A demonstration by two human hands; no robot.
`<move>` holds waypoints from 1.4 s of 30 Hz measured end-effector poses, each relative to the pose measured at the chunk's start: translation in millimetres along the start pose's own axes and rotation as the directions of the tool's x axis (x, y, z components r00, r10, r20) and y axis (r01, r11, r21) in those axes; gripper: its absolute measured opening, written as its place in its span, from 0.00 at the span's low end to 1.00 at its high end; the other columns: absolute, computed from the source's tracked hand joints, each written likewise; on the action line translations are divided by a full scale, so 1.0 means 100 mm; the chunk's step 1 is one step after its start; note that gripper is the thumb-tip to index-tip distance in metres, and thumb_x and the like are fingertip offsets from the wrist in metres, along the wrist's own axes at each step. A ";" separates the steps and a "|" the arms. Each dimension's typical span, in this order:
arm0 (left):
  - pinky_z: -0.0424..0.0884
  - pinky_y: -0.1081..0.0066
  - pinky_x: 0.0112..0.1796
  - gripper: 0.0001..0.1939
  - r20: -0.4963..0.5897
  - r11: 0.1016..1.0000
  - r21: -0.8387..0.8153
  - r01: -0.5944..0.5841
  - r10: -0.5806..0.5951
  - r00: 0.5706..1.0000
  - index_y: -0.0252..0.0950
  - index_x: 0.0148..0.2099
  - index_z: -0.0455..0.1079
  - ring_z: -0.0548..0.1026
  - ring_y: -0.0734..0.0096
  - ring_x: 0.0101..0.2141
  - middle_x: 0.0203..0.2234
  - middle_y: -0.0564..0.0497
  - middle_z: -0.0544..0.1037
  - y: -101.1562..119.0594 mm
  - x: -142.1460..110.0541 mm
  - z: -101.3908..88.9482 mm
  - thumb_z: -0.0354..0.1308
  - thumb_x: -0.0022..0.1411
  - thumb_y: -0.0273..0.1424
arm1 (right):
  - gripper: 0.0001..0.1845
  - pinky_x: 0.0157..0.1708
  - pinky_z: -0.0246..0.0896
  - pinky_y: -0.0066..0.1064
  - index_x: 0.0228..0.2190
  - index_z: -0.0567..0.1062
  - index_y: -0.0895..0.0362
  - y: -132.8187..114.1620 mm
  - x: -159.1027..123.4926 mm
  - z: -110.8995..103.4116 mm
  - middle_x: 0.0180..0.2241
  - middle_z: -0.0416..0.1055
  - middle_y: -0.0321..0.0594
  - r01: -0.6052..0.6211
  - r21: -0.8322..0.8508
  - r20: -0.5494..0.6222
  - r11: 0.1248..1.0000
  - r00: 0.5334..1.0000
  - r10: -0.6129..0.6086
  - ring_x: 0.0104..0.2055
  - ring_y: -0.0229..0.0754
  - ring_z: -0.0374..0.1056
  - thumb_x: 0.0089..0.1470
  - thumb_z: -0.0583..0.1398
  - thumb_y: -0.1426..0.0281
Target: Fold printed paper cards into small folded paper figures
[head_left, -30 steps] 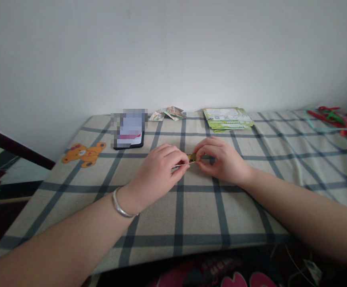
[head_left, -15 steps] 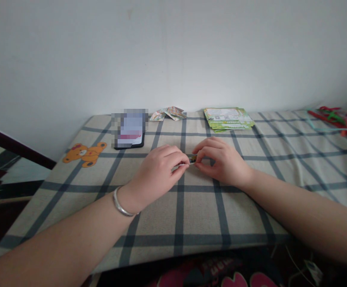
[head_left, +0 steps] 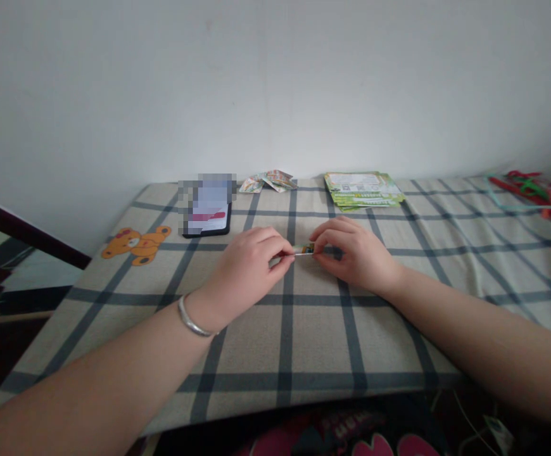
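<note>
Between my two hands is a small printed piece of paper or card [head_left: 306, 250], with a thin white edge toward me and yellow and dark print behind it. My left hand [head_left: 251, 263], with a silver bangle at the wrist, pinches its left end between thumb and fingers. At the right end, the thumb and fingertips of my right hand [head_left: 354, 253] are closed on it. The fingers cover most of the piece, so its full shape is hidden. Both hands are low over the checked tablecloth [head_left: 318, 335].
Toward the wall lie a phone [head_left: 209, 215], some folded printed paper [head_left: 278, 180] and a stack of green printed cards [head_left: 361, 190]. An orange bear cutout [head_left: 137, 245] is at the left. Red, green and teal ribbons [head_left: 536, 196] lie at the far right.
My left hand has shifted slightly left and away from me, and a little more of the piece's white edge shows between the hands. My right hand has barely moved.
</note>
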State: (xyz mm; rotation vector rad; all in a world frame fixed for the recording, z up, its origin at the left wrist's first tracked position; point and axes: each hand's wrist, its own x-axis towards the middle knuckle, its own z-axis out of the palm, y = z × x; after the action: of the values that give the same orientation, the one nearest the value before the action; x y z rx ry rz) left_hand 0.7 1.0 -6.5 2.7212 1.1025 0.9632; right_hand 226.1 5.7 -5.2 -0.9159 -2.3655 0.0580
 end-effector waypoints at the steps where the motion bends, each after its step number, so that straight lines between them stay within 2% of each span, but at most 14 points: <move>1: 0.66 0.68 0.36 0.02 0.006 1.000 0.002 0.000 0.000 1.000 0.34 0.34 0.70 0.70 0.69 0.33 0.29 0.52 0.73 0.01 0.00 0.00 0.59 0.60 0.25 | 0.01 0.43 0.64 0.36 0.30 0.73 0.56 0.00 0.00 0.00 0.38 0.75 0.41 0.007 0.005 -0.001 1.000 1.000 -0.007 0.41 0.43 0.68 0.53 0.61 0.73; 5: 0.64 0.69 0.33 0.02 0.048 1.000 0.004 0.006 -0.006 0.999 0.34 0.33 0.70 0.69 0.69 0.31 0.27 0.52 0.72 0.05 0.00 0.01 0.60 0.59 0.26 | 0.02 0.42 0.64 0.36 0.29 0.73 0.56 -0.01 0.00 0.00 0.38 0.75 0.41 0.028 0.022 -0.006 0.999 1.000 -0.028 0.41 0.44 0.68 0.54 0.61 0.71; 13: 0.66 0.68 0.36 0.04 0.074 0.999 0.017 -0.041 0.040 0.996 0.36 0.34 0.71 0.70 0.69 0.34 0.29 0.52 0.73 0.06 -0.01 0.01 0.57 0.62 0.27 | 0.02 0.41 0.63 0.35 0.30 0.71 0.56 -0.02 0.00 -0.01 0.40 0.74 0.41 0.095 0.051 0.055 0.994 0.994 -0.098 0.42 0.43 0.67 0.56 0.59 0.72; 22: 0.65 0.69 0.35 0.04 0.011 1.000 0.014 0.006 -0.006 1.000 0.35 0.33 0.71 0.71 0.70 0.32 0.29 0.52 0.74 -0.01 0.02 -0.03 0.58 0.61 0.28 | 0.03 0.41 0.63 0.35 0.31 0.70 0.55 -0.01 -0.01 -0.04 0.39 0.73 0.42 0.030 0.063 0.024 0.998 0.999 -0.032 0.40 0.42 0.68 0.55 0.59 0.74; 26: 0.64 0.70 0.33 0.05 0.033 1.000 0.009 0.010 -0.010 0.999 0.35 0.32 0.70 0.71 0.70 0.32 0.28 0.52 0.74 -0.05 0.01 -0.02 0.59 0.61 0.29 | 0.03 0.39 0.63 0.34 0.29 0.69 0.56 0.00 0.00 -0.03 0.38 0.74 0.42 0.021 0.044 0.033 0.999 0.999 -0.023 0.39 0.42 0.68 0.54 0.59 0.74; 31: 0.64 0.69 0.34 0.06 0.074 1.000 0.021 0.005 -0.007 0.997 0.35 0.30 0.69 0.70 0.69 0.32 0.28 0.53 0.73 0.01 0.00 -0.02 0.60 0.60 0.28 | 0.02 0.40 0.63 0.34 0.29 0.70 0.56 0.00 0.00 -0.02 0.39 0.74 0.41 0.032 0.022 0.038 0.999 0.999 -0.033 0.41 0.42 0.68 0.54 0.60 0.73; 36: 0.63 0.69 0.32 0.05 0.100 0.999 0.017 0.051 -0.053 0.994 0.35 0.31 0.69 0.70 0.70 0.30 0.27 0.53 0.72 0.02 0.00 -0.01 0.61 0.59 0.28 | 0.02 0.41 0.63 0.34 0.29 0.72 0.56 0.01 -0.01 -0.01 0.39 0.75 0.41 0.030 0.017 0.048 0.999 0.998 -0.031 0.41 0.43 0.68 0.54 0.61 0.72; 42: 0.62 0.71 0.31 0.08 0.029 0.998 0.000 0.055 -0.055 0.998 0.35 0.29 0.66 0.68 0.72 0.29 0.26 0.53 0.70 0.01 0.00 -0.04 0.59 0.61 0.28 | 0.01 0.40 0.64 0.34 0.31 0.73 0.55 0.02 -0.02 -0.03 0.38 0.75 0.39 -0.054 0.025 -0.027 0.998 0.998 0.055 0.40 0.41 0.70 0.54 0.61 0.73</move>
State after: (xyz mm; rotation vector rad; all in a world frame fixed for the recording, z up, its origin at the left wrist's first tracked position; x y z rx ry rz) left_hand -1.0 0.0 -2.7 2.6801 1.1657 0.9139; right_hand 229.9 5.0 -4.4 -0.9637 -2.3097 0.0943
